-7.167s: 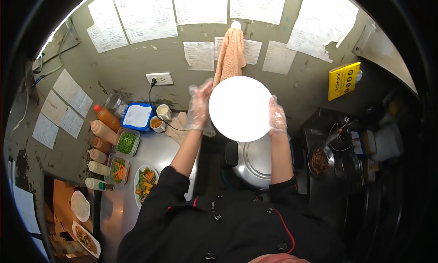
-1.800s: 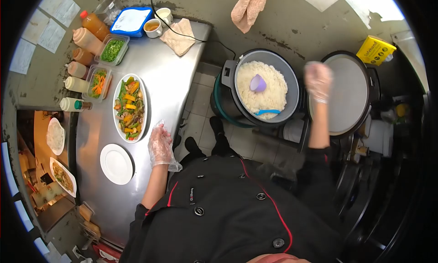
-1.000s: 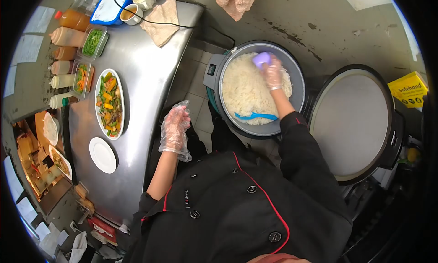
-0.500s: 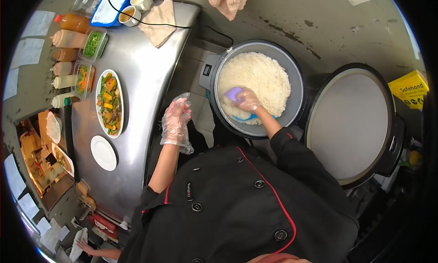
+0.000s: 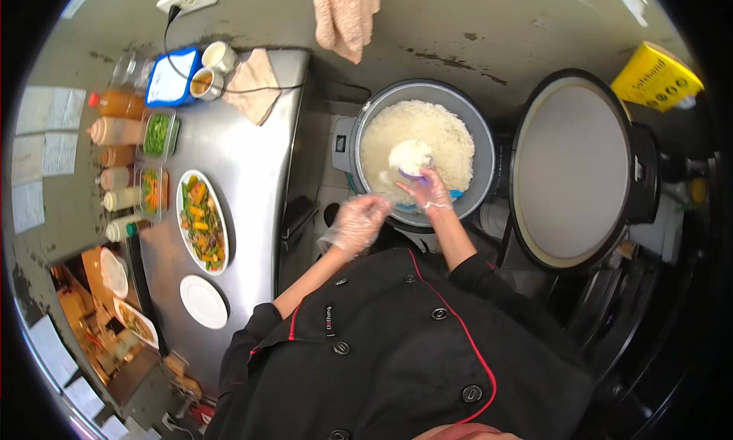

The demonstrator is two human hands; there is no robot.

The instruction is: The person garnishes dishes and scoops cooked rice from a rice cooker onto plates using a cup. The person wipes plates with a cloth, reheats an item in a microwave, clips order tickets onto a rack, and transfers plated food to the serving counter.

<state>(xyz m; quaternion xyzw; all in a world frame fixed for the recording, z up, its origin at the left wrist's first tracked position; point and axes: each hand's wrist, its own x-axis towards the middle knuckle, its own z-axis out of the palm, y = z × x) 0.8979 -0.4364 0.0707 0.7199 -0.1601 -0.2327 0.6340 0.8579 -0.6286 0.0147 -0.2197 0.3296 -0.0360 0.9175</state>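
Above the rice point(image 5: 450, 135) in the cooker point(image 5: 486, 161), my right hand point(image 5: 429, 190), in a clear glove, holds a purple cup point(image 5: 408, 174) heaped with rice. My gloved left hand point(image 5: 357, 222) is at the cooker's near-left rim with its fingers drawn together; whether anything is between them is blurred. A blue paddle point(image 5: 456, 194) lies on the rice, partly hidden by my right hand. The cooker's round lid point(image 5: 571, 169) stands open on the right.
On the steel counter point(image 5: 248, 165) at left are an oval plate of vegetables point(image 5: 202, 222), a white plate point(image 5: 204, 302), sauce bottles point(image 5: 117, 130), tubs of greens point(image 5: 156, 135) and carrots point(image 5: 153, 192), cups and a folded cloth point(image 5: 254, 87). A towel point(image 5: 345, 16) hangs on the wall.
My right hand took hold of the purple cup, which went from lying on the rice to being heaped with it. My left hand has moved right, from beside the counter to the cooker.
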